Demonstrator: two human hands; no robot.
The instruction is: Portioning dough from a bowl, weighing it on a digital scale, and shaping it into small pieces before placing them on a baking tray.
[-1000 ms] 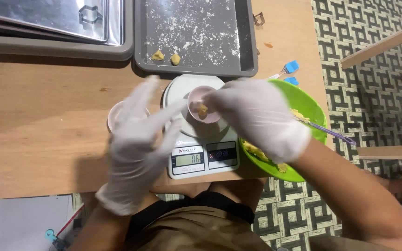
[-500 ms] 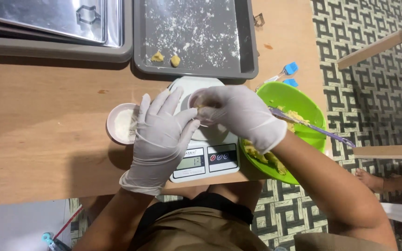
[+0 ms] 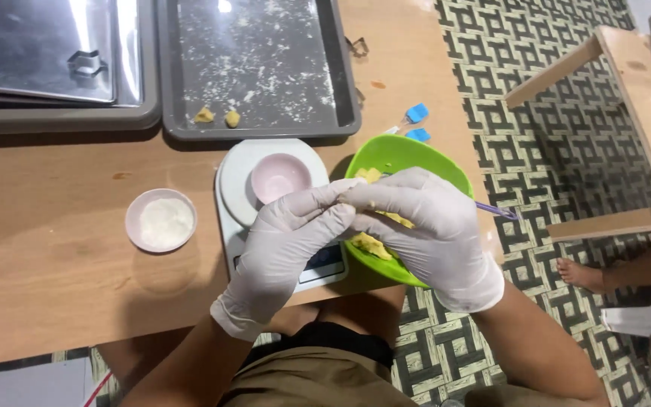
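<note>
Nearest the camera, the person's lap w/ tan trousers, forearms coming up over the edge of the wooden table [image 3: 47,279]. Both hands in white gloves, brought together above the table edge: left hand [image 3: 284,245] and right hand [image 3: 423,226] meet at the fingertips, pinching a small bit of yellow dough [image 3: 343,199] between them – most of it hidden by fingers, so exact grip on each side can't be told. Right hand sits over the green bowl [image 3: 386,154], which holds more yellow dough [image 3: 371,245] & a thin purple-handled tool [image 3: 495,210] poking out to the right. Under the left hand, a white kitchen scale [image 3: 239,192], its display partly covered; on its platform a small pink bowl [image 3: 280,177]. Left of the scale, apart from it, a small pink dish of white powder [image 3: 161,220]. Just past the green bowl, two blue-tipped items [image 3: 417,124] – can't tell what. Farther back, a floured grey baking tray [image 3: 258,68] w/ two small dough lumps [image 3: 217,117] near its front edge; left of it, another tray [image 3: 47,68] w/ a shiny sheet and a metal cutter [image 3: 84,62]. Far right: patterned floor mat [image 3: 536,113], a low wooden table [image 3: 642,98], someone else's bare foot [image 3: 582,273].
</note>
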